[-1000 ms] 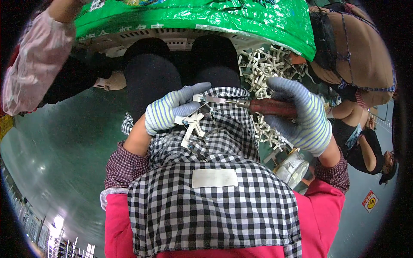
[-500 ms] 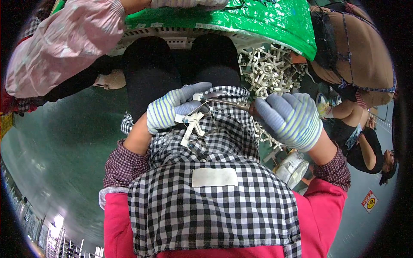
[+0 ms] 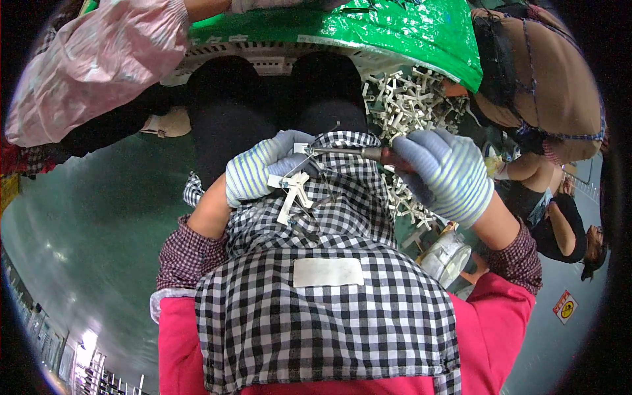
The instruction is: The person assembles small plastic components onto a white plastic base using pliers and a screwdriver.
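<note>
My left hand (image 3: pixel 253 172), in a striped knit glove, grips a small white plastic part (image 3: pixel 297 192) with several arms above my lap. Thin wires with dark ends trail from the part over my black-and-white checked apron (image 3: pixel 316 316). My right hand (image 3: pixel 447 176), gloved alike, is wrapped round the dark handle of a screwdriver (image 3: pixel 349 151). Its metal shaft points left, and the tip meets the upper end of the white part by my left fingertips. My fingers hide some of the handle and of the part.
A heap of similar white parts (image 3: pixel 421 108) lies ahead to the right. Green sheeting (image 3: pixel 415 43) covers a pale crate (image 3: pixel 270 64) in front. A whitish round container (image 3: pixel 446 258) stands by my right elbow. Co-workers show at left, a pink sleeve (image 3: pixel 99 69), and right.
The screwdriver has levelled out, its tip now against the white part's upper end. My right hand has shifted slightly. The co-worker's gloved hand at the top has moved up a little.
</note>
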Demonstrator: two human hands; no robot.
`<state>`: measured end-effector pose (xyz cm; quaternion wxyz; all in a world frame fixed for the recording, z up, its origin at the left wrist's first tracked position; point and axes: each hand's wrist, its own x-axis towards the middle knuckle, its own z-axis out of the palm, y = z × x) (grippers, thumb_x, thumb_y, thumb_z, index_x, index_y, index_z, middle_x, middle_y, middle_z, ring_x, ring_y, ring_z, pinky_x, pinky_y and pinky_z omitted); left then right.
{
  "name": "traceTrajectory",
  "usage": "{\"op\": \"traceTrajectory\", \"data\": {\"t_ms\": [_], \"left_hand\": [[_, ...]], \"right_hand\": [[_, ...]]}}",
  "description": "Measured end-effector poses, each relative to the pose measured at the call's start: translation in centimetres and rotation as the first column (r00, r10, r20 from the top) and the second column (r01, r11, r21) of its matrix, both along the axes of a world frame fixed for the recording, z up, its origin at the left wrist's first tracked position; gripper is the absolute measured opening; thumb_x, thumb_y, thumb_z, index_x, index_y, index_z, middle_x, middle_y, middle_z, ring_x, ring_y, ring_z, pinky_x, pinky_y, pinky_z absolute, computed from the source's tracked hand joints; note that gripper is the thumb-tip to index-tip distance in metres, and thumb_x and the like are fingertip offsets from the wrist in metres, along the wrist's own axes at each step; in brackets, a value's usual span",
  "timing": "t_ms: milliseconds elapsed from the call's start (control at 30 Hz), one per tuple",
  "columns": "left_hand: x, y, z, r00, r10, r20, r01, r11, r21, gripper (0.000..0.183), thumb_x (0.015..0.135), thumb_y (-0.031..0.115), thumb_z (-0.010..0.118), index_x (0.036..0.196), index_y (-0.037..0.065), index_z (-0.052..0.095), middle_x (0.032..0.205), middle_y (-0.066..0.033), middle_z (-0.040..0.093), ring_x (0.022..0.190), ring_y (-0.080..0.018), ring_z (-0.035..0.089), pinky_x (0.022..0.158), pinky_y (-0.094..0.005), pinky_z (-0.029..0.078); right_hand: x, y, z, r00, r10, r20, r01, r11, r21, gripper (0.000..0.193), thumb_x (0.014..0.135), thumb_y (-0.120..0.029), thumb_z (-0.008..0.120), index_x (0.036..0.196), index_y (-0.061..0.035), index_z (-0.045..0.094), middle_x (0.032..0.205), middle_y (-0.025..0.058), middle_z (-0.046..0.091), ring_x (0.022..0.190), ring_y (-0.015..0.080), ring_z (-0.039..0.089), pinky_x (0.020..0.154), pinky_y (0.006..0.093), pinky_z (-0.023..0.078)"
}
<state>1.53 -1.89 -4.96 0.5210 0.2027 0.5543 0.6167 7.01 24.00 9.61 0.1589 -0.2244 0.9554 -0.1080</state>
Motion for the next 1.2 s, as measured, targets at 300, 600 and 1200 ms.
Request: {"op": "traceTrajectory", "data": {"t_ms": [300,600,1200], "left_hand": [[0.0,0.1,0.6,0.998,0.013,0.066,-0.013,1.0,0.004,0.044,0.091,0.031,0.045,0.122,-0.001,0.039,0.09,-0.011,0.063,0.081,-0.0144,0.059,0.074,-0.0258,0.045],[0.2,0.3,0.1,0.999,0.037,-0.03,-0.036,0.998,0.042,0.048,0.09,0.034,0.045,0.123,-0.001,0.039,0.089,-0.0107,0.064,0.083,-0.0171,0.061,0.073,-0.0274,0.046],[-0.1,0.4,-0.2,0.996,0.035,0.076,-0.036,0.999,0.007,0.049,0.089,0.029,0.05,0.123,-0.003,0.039,0.087,-0.0108,0.063,0.08,-0.0146,0.06,0.072,-0.026,0.047]], "right_hand": [[0.4,-1.0,-0.1,0.97,0.22,-0.108,-0.202,0.967,0.154,0.031,0.074,-0.015,0.053,0.104,-0.0076,0.055,0.082,0.0061,0.056,0.058,0.0195,0.054,0.046,0.0321,0.044],[-0.8,-1.0,0.1,0.949,-0.157,0.272,0.199,0.97,-0.136,0.037,0.071,-0.013,0.062,0.105,-0.0047,0.051,0.085,0.0157,0.06,0.075,0.0309,0.061,0.06,0.0347,0.05],[-1.4,-1.4,-0.3,0.973,-0.024,0.228,0.015,0.999,0.043,0.037,0.073,-0.014,0.06,0.108,-0.0027,0.051,0.084,0.0143,0.058,0.071,0.027,0.06,0.058,0.0353,0.047]]}}
